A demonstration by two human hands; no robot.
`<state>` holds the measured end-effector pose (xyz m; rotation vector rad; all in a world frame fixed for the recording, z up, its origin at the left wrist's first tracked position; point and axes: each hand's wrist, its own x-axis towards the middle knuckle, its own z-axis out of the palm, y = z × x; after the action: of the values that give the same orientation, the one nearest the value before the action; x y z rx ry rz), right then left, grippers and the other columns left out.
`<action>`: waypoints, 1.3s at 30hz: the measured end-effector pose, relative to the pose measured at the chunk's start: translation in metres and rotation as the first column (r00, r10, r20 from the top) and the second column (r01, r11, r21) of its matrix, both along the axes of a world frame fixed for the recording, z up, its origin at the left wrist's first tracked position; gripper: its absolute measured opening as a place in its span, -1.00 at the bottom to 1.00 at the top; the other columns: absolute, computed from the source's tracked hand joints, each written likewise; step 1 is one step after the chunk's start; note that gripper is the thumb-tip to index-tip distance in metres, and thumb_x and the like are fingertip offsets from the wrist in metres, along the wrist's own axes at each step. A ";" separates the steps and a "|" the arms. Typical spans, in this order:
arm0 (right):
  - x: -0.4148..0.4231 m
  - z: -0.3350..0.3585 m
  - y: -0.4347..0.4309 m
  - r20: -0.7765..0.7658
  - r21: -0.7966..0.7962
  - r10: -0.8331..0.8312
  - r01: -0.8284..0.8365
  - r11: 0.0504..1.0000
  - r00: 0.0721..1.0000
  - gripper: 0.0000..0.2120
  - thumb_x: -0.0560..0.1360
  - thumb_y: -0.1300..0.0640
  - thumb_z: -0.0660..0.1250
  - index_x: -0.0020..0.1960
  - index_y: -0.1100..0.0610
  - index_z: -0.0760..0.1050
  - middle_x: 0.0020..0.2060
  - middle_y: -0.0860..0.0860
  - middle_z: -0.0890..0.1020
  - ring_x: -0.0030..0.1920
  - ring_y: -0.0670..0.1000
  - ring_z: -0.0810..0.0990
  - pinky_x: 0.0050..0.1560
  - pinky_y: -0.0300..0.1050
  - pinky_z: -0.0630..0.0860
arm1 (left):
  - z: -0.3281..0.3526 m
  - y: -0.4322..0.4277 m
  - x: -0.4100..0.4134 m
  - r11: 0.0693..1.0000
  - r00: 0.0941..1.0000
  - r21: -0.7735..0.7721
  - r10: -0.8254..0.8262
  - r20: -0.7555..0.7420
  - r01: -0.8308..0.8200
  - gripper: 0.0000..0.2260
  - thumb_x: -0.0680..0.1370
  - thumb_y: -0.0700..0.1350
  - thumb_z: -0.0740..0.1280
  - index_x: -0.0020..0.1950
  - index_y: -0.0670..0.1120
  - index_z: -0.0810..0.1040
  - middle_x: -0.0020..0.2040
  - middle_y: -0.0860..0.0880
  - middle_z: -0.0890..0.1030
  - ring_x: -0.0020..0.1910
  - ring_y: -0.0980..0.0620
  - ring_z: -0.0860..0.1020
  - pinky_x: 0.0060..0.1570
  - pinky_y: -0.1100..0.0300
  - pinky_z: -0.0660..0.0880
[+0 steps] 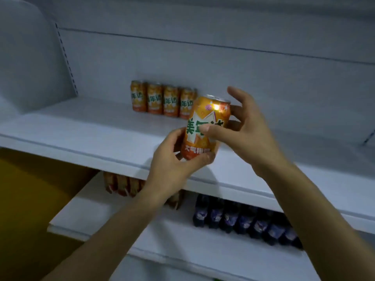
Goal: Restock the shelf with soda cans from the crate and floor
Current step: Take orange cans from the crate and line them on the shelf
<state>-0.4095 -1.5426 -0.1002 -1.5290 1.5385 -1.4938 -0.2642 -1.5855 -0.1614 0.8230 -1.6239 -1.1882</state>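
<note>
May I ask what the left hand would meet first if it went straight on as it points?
The left hand likely reaches the back panel, right of the four-can row; depth is unclear.

A white shelf (81,126) carried 4 orange cans (163,100), upright in a tight side-by-side row near its back wall. Below it, a lower shelf (113,216) held a row of dark blue cans (243,222) toward the right and blurred orange-red packs (123,184) at the left rear.
</note>
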 end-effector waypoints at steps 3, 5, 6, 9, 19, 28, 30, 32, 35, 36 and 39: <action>-0.030 -0.003 -0.025 -0.033 0.049 -0.010 0.011 0.999 0.999 -0.24 0.33 0.15 0.55 0.42 0.00 0.25 0.03 -0.20 0.52 -0.10 -0.20 0.61 -0.29 -0.40 0.55 | 0.001 -0.033 -0.036 0.999 0.997 0.054 0.005 -0.080 -0.001 -0.57 0.34 -0.15 0.55 0.09 0.11 0.45 0.01 0.14 0.62 -0.04 0.25 0.60 -0.15 0.40 0.51; -0.047 -0.013 -0.047 -0.078 0.073 0.004 0.002 0.997 0.997 -0.34 0.33 0.21 0.55 0.35 0.08 0.34 0.01 -0.13 0.57 -0.12 -0.14 0.63 -0.25 -0.28 0.61 | -0.007 -0.054 -0.056 0.998 0.998 0.069 0.015 -0.057 -0.011 -0.53 0.31 -0.17 0.58 0.09 0.10 0.45 0.00 0.12 0.62 -0.04 0.20 0.61 -0.12 0.32 0.54; -0.056 -0.018 -0.060 -0.100 0.080 0.006 0.002 0.997 0.995 -0.36 0.32 0.22 0.54 0.32 0.10 0.35 0.04 -0.07 0.59 -0.10 -0.10 0.65 -0.20 -0.18 0.64 | -0.011 -0.066 -0.067 0.997 0.999 0.066 0.031 -0.031 -0.029 -0.51 0.29 -0.17 0.59 0.10 0.08 0.45 0.00 0.11 0.62 -0.02 0.16 0.61 -0.10 0.29 0.54; -0.072 -0.034 -0.093 -0.135 0.132 0.011 0.007 0.991 0.991 -0.36 0.31 0.19 0.54 0.31 0.08 0.35 0.05 -0.07 0.57 -0.06 -0.09 0.62 -0.14 -0.05 0.65 | -0.023 -0.095 -0.082 0.995 0.994 0.043 0.091 0.060 -0.094 -0.51 0.26 -0.16 0.61 0.10 0.03 0.50 -0.02 0.08 0.65 -0.04 0.16 0.62 -0.13 0.30 0.56; -0.092 -0.065 -0.175 -0.067 0.137 -0.077 0.085 0.987 0.995 -0.31 0.28 0.14 0.60 0.29 0.15 0.32 0.06 -0.03 0.52 -0.03 -0.03 0.56 -0.31 -0.32 0.48 | -0.030 -0.170 -0.113 0.986 0.932 -0.072 0.164 0.323 -0.149 -0.61 0.21 0.02 0.57 0.00 0.06 0.63 -0.08 0.09 0.69 -0.10 0.13 0.64 -0.01 0.05 0.59; -0.103 -0.079 -0.215 -0.022 0.139 -0.153 0.155 0.978 0.988 -0.30 0.26 0.18 0.60 0.32 0.13 0.37 0.08 -0.01 0.57 0.05 0.00 0.57 -0.11 -0.24 0.53 | -0.038 -0.213 -0.121 0.976 0.926 -0.185 0.173 0.336 -0.115 -0.34 0.24 0.00 0.60 0.25 0.01 0.36 0.13 0.06 0.57 0.05 0.05 0.57 0.04 0.06 0.53; -0.105 -0.082 -0.223 -0.075 0.137 -0.176 0.185 0.973 0.982 -0.30 0.27 0.14 0.60 0.32 0.11 0.38 0.07 -0.04 0.56 0.06 -0.02 0.57 -0.04 -0.21 0.52 | -0.038 -0.219 -0.122 0.960 0.899 -0.251 0.214 0.383 -0.122 -0.38 0.29 0.03 0.56 0.22 -0.02 0.35 0.14 0.03 0.51 0.02 0.04 0.55 -0.04 0.13 0.50; -0.106 -0.085 -0.228 -0.098 0.134 -0.197 0.209 0.969 0.976 -0.32 0.29 0.12 0.59 0.33 0.10 0.38 0.07 -0.05 0.56 0.04 -0.04 0.55 -0.01 -0.19 0.49 | -0.037 -0.225 -0.122 0.952 0.885 -0.282 0.228 0.405 -0.116 -0.43 0.31 0.03 0.55 0.19 -0.04 0.36 0.10 0.04 0.50 -0.04 0.06 0.53 -0.12 0.20 0.45; -0.105 -0.086 -0.236 -0.131 0.121 -0.220 0.236 0.964 0.967 -0.37 0.34 0.15 0.55 0.33 0.10 0.36 0.07 -0.03 0.56 -0.01 -0.07 0.52 -0.04 -0.21 0.47 | -0.037 -0.234 -0.124 0.953 0.881 -0.278 0.230 0.413 -0.119 -0.52 0.34 -0.01 0.54 0.11 -0.04 0.36 -0.03 0.07 0.50 -0.13 0.09 0.50 -0.27 0.31 0.35; -0.106 -0.085 -0.239 -0.136 0.118 -0.224 0.240 0.964 0.965 -0.38 0.35 0.16 0.54 0.34 0.10 0.36 0.08 -0.02 0.56 -0.01 -0.07 0.52 -0.04 -0.21 0.46 | -0.039 -0.236 -0.125 0.952 0.881 -0.278 0.235 0.411 -0.124 -0.56 0.36 -0.03 0.53 0.08 -0.04 0.36 -0.07 0.08 0.50 -0.15 0.09 0.51 -0.30 0.32 0.35; -0.106 -0.087 -0.249 -0.135 0.114 -0.236 0.252 0.961 0.962 -0.38 0.36 0.17 0.52 0.35 0.14 0.35 0.15 0.04 0.57 0.06 -0.01 0.55 -0.03 -0.21 0.46 | -0.044 -0.240 -0.128 0.952 0.875 -0.271 0.248 0.416 -0.141 -0.62 0.40 -0.10 0.49 0.11 -0.07 0.38 -0.01 0.01 0.53 -0.06 0.02 0.54 -0.16 0.22 0.45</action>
<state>-0.5159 -1.7918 -0.1867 -1.4166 1.9157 -1.4191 -0.3919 -1.8254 -0.2055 1.1343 -1.9489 -0.6731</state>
